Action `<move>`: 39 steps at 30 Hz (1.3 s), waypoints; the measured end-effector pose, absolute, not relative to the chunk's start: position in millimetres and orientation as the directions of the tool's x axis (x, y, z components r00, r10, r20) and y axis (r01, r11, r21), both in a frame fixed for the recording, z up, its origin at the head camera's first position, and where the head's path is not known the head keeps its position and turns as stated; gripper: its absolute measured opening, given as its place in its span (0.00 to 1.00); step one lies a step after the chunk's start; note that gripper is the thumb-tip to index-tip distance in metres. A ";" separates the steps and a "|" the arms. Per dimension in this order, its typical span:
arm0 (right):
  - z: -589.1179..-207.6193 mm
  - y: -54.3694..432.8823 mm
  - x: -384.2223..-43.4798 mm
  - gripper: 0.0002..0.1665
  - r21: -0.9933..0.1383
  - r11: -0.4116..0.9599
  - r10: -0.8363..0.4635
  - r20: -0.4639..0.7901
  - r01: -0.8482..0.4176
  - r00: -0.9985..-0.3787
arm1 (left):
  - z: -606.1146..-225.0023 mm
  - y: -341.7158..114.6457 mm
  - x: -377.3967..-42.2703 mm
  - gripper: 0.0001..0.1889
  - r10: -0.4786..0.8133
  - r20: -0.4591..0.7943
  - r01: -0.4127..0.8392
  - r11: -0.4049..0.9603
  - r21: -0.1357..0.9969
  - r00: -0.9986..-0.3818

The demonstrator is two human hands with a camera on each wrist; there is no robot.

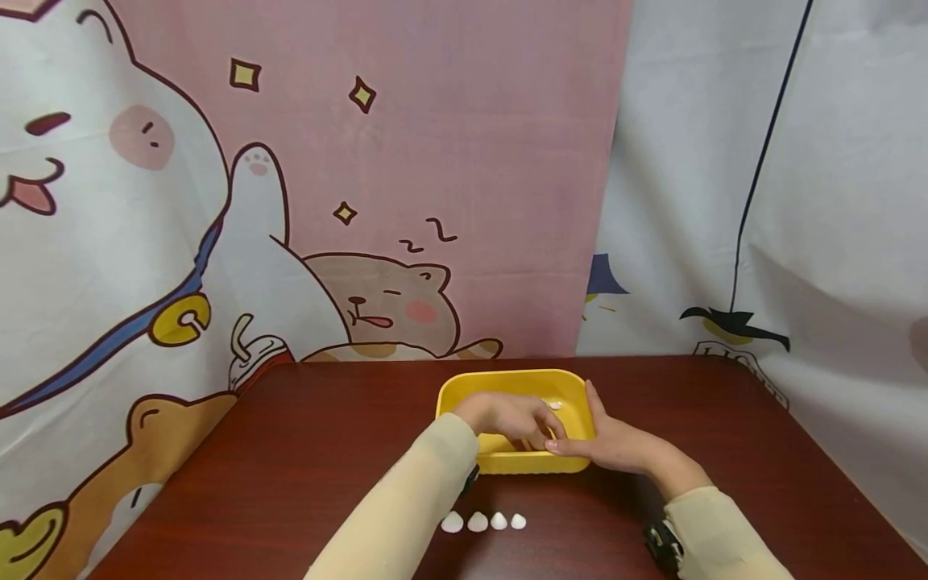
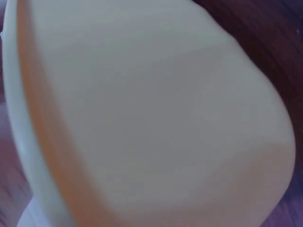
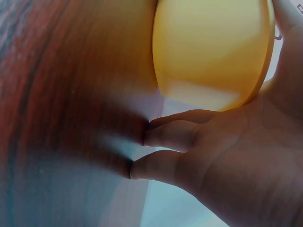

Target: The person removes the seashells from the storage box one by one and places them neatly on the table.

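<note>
In the head view my left hand [image 1: 518, 419] reaches down inside a yellow plastic tray [image 1: 507, 462], fingers bent toward its floor; I cannot tell whether they hold anything. A small white shell [image 1: 554, 406] lies in the tray just beyond these fingers. My right hand [image 1: 623, 441] is spread around the tray's right front corner, thumb along the front rim. In the right wrist view, its fingers [image 3: 168, 165] extend beside the tray's outer wall, tips on the table. The tray's wall fills most of the left wrist view.
Several white seashells [image 1: 477, 522] lie in a row on the dark red-brown table [image 1: 326, 451], in front of the tray and right of the left sleeve. A cartoon-printed cloth [image 1: 464, 161] hangs behind the table, with white cloth on the right.
</note>
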State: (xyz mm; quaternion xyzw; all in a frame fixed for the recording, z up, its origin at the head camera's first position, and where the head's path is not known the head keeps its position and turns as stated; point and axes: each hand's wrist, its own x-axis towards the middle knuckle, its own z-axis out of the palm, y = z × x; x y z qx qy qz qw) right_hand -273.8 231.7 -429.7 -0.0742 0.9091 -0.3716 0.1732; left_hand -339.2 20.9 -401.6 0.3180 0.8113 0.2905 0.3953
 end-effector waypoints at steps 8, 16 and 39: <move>-430.5 232.5 -272.2 0.87 -0.702 0.712 -0.268 -0.257 -0.011 -0.929 | -404.5 20.8 -338.8 0.13 0.747 -0.434 0.272 0.614 0.741 -0.504; -429.6 232.2 -272.3 0.87 -0.701 0.713 -0.262 -0.254 -0.009 -0.931 | -405.5 18.3 -339.7 0.13 0.752 -0.427 0.285 0.610 0.740 -0.502; -431.1 231.1 -272.3 0.85 -0.698 0.716 -0.254 -0.246 -0.011 -0.935 | -413.2 18.9 -340.9 0.14 0.751 -0.386 0.286 0.591 0.754 -0.535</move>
